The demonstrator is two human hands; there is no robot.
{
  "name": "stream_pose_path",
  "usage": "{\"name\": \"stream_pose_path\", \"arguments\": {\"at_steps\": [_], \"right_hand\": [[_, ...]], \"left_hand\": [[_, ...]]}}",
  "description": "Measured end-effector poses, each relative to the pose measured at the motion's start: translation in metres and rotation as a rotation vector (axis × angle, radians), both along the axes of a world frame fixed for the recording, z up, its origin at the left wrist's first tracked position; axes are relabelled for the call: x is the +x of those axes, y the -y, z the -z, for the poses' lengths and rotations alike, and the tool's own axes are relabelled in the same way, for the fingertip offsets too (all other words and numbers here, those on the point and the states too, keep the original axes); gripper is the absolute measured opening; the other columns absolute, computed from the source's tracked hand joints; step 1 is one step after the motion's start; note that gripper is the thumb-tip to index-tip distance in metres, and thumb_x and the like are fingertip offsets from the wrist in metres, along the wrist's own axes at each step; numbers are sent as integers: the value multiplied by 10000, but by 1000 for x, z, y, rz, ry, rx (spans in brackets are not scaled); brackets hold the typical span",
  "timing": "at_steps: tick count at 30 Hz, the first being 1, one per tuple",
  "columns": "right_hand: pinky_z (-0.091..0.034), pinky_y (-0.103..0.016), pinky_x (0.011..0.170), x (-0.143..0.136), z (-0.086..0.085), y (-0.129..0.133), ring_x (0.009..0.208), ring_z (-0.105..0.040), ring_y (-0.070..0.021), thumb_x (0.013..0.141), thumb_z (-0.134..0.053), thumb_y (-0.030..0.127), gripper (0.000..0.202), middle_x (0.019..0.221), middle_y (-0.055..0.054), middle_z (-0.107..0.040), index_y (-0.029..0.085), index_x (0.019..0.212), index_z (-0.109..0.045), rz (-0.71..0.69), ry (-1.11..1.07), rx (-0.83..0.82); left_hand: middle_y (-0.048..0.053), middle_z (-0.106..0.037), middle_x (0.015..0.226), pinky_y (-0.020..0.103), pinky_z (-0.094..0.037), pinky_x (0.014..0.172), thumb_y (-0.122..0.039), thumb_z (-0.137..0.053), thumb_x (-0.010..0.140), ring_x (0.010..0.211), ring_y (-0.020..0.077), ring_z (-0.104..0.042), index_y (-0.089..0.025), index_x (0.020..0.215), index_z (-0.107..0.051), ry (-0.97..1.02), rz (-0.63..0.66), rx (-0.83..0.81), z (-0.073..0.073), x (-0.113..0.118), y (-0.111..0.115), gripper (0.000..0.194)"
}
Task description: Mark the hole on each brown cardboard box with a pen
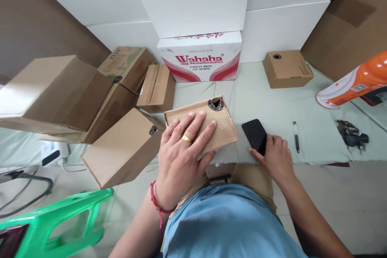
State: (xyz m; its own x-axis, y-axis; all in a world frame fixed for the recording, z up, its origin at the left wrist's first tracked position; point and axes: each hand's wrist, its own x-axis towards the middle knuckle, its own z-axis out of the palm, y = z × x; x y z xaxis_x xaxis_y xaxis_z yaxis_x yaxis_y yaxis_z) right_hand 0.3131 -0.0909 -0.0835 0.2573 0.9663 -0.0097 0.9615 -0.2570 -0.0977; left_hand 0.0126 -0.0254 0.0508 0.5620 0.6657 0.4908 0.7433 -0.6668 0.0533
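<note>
My left hand (187, 145) lies flat with its fingers spread on top of a brown cardboard box (222, 127) at the middle of the table. That box has a dark-edged hole near its far right corner. A black phone (254, 133) lies on the table to the right of the box, and my right hand (276, 157) grips its lower right edge, thumb on the near side and fingers on the right. A red string bracelet is on my left wrist and a gold ring on one finger.
Several cardboard boxes (123, 149) crowd the left side. A Wahaha carton (208, 58) stands at the back, a small box (287, 68) back right. A pen (296, 137), keys (353, 135) and an orange bottle (356, 82) lie right. A green stool (57, 219) stands lower left.
</note>
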Motion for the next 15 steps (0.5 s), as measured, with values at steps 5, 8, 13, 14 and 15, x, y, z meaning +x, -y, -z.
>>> {"name": "stream_pose_path", "arguments": {"at_steps": [5,8,13,14,15], "right_hand": [[-516,-545,973,-16,11,-4,1117,-574,-428,889,-781,596,727,1201,-271,-628,24,1306,-618,85,-16,37],[-528,-551,985,-12,9,-6,1101,-602,-414,835,-817,562,753,1199,-243,-601,34,1320,-589,120,-102,39],[-581,-511,875,-5,-3,-4,987,-666,-347,801,-792,631,788,1271,-188,-559,117,1358,-574,264,-282,-7],[-584,-523,899,-5,-8,-4,1025,-665,-356,784,-797,646,803,1277,-190,-560,123,1352,-577,268,-316,57],[-583,-537,935,-7,-16,-4,1080,-658,-367,772,-801,665,812,1282,-193,-562,129,1341,-581,261,-349,151]], "left_hand": [[118,-620,1641,508,-353,1274,-442,-655,1059,1488,373,-594,-235,1525,-648,8,-10,2,0,2,3,510],[112,-606,1655,504,-332,1292,-435,-648,1063,1503,365,-583,-246,1541,-640,15,-19,-10,1,3,6,515],[123,-610,1650,507,-320,1291,-417,-663,1059,1497,369,-589,-237,1525,-655,13,-14,10,3,4,11,500],[124,-611,1648,509,-321,1288,-416,-661,1062,1495,369,-590,-236,1519,-659,12,-15,16,3,4,12,492],[123,-611,1648,511,-321,1286,-416,-655,1066,1495,369,-590,-237,1516,-660,10,-17,19,4,5,13,484]]}}
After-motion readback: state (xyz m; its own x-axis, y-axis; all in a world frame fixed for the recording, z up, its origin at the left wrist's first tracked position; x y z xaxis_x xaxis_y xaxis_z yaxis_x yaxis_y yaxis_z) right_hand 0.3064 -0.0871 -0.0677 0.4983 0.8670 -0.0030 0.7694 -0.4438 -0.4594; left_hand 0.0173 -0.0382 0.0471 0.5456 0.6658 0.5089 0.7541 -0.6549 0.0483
